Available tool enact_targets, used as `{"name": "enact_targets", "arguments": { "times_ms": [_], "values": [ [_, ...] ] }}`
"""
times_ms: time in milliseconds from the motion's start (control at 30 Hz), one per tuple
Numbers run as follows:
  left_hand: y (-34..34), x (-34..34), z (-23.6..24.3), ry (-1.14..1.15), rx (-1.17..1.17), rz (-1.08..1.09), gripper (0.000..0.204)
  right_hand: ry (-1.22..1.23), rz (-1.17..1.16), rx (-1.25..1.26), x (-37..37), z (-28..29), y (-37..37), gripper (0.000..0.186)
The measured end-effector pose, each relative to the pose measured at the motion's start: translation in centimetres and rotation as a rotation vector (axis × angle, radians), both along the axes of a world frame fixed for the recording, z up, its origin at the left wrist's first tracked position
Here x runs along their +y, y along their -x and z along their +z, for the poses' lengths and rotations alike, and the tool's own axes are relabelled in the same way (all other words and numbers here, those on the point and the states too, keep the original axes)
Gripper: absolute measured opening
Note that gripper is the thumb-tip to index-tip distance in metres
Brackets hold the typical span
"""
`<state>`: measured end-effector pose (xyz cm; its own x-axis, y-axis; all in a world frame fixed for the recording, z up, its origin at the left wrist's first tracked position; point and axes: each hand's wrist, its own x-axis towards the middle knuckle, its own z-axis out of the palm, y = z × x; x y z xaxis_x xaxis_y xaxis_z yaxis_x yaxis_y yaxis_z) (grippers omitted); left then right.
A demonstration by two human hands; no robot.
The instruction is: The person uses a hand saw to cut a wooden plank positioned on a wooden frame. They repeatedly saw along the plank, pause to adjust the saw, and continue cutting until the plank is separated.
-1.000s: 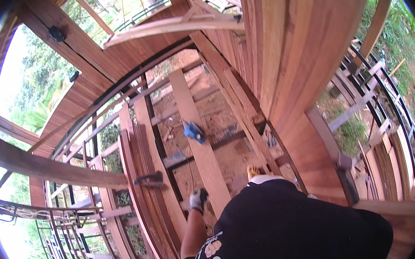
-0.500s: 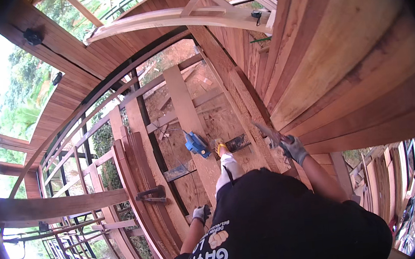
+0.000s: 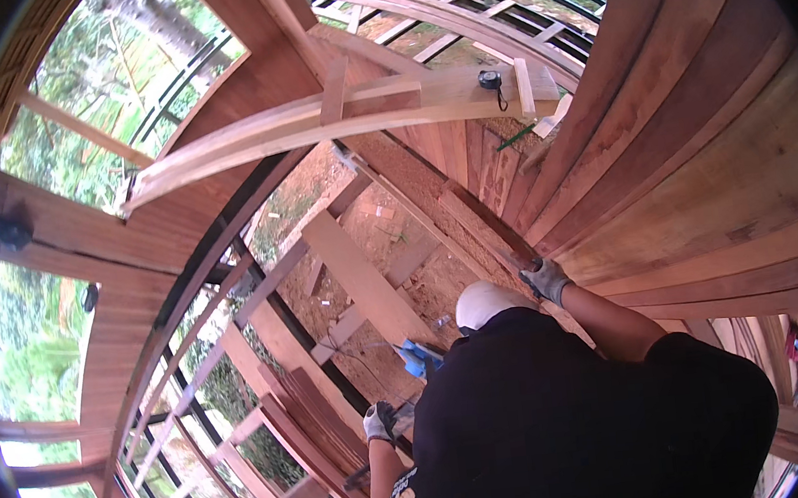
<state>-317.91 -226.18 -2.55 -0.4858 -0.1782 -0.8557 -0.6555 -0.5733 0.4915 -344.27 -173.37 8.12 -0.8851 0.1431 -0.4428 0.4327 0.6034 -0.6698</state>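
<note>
My right hand (image 3: 546, 281), in a grey-white glove, is closed at the lower end of a reddish-brown board (image 3: 488, 223) beside the slanting plank wall. Something dark brown shows at its fingertips, but what it grips is unclear. On the other side, my left hand (image 3: 380, 422) is gloved in white and dark grey. Its fingers are loosely bent and apart, with nothing visible in them. It hovers near stacked dark red-brown strips (image 3: 314, 416). A blue power tool (image 3: 419, 357) sits on a pale plank (image 3: 362, 267) in front of me, partly hidden by my body.
A curved pale timber (image 3: 264, 139) spans the far side, with a black tape measure (image 3: 490, 79) on it. Open gaps between beams show earth and offcuts below. Curved plank walls (image 3: 690, 173) rise at right. Black metal framing (image 3: 297, 340) runs along the left.
My view has moved forward and turned. My right hand, earlier holding a long tapered tool away from the board, is now at the board's end. The blue tool appears closer to my body.
</note>
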Motion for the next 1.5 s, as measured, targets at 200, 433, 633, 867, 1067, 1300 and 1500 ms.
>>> {"name": "enact_targets", "arguments": {
  "times_ms": [200,433,633,867,1067,1300,1500],
  "values": [
    [14.4,-4.5,2.9,0.078,0.036,0.046,0.02,-0.148,0.022,-0.187,-3.7,-0.4,7.2,0.039],
    [41.9,-11.0,10.5,0.009,0.533,-0.221,0.014,-0.079,0.051,-0.318,-9.3,-2.2,20.1,0.036],
    [65.1,-5.7,19.0,0.414,0.663,-0.324,0.028,0.049,0.01,-0.427,-11.8,0.9,29.6,0.039],
    [80.0,3.1,24.2,1.098,0.705,-0.791,0.042,0.062,-0.121,-0.429,-14.4,1.9,32.1,0.046],
    [86.4,5.0,20.7,1.257,0.663,-1.037,0.06,-0.114,-0.446,-0.203,-16.8,-2.5,26.4,0.037],
    [87.5,7.5,20.9,1.429,0.657,-1.162,0.069,-0.14,-0.776,-0.108,-25.1,5.7,14.0,0.053],
    [86.6,9.2,19.7,1.547,0.687,-1.218,0.062,0.184,-1.062,0.176,-33.0,12.0,2.5,0.044]
  ]
}}
